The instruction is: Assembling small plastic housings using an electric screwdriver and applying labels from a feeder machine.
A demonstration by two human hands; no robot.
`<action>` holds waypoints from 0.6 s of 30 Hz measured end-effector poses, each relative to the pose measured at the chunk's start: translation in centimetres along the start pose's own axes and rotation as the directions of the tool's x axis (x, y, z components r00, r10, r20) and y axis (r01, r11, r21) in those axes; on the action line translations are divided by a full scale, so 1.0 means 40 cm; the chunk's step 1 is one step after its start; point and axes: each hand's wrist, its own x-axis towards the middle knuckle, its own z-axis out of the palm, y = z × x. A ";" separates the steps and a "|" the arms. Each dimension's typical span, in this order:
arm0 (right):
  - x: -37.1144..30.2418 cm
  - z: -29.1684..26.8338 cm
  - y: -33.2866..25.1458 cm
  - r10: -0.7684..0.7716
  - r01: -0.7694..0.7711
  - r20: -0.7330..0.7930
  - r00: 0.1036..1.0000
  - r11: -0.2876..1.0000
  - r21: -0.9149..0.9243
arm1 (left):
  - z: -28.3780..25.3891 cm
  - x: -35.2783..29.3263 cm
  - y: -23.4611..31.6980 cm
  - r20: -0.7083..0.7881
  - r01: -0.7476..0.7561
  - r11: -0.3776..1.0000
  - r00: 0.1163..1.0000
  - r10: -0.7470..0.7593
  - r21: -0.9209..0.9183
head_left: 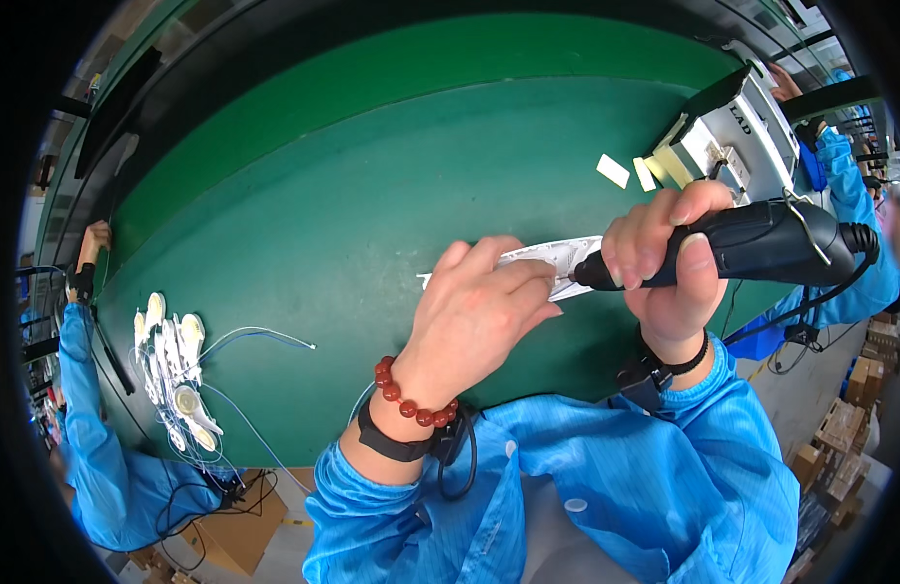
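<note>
My right hand (669,255) is wrapped round a black corded electric screwdriver (761,243), held nearly level with its tip pointing left. The tip meets a long white plastic housing (575,251) lying on the green work surface. My left hand (489,310) lies over the housing's left part, fingers bent and pressing it down close to the bit. Much of the housing is hidden beneath that hand, and whether a screw sits at the tip cannot be made out.
White plastic parts with thin cables (178,370) lie in a heap at left. At far right stands a white and black box-shaped device (742,127), with small pale yellow pieces (613,170) beside it. Co-workers in blue sleeves (80,360) are at both sides. The screwdriver's cord (810,310) trails at right.
</note>
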 end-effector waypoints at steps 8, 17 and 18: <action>-0.015 0.012 -0.005 -0.010 0.011 0.024 1.000 0.998 -0.055 | -0.002 -0.001 -0.001 -0.004 -0.003 1.000 1.000 0.003 -0.009; -0.021 0.029 -0.012 0.014 -0.009 0.026 1.000 0.978 -0.210 | 0.002 0.005 0.000 -0.004 0.017 0.998 1.000 -0.017 -0.054; -0.022 0.028 -0.010 0.016 -0.012 0.021 1.000 0.979 -0.204 | 0.002 0.006 0.001 -0.003 0.023 0.998 1.000 -0.023 -0.058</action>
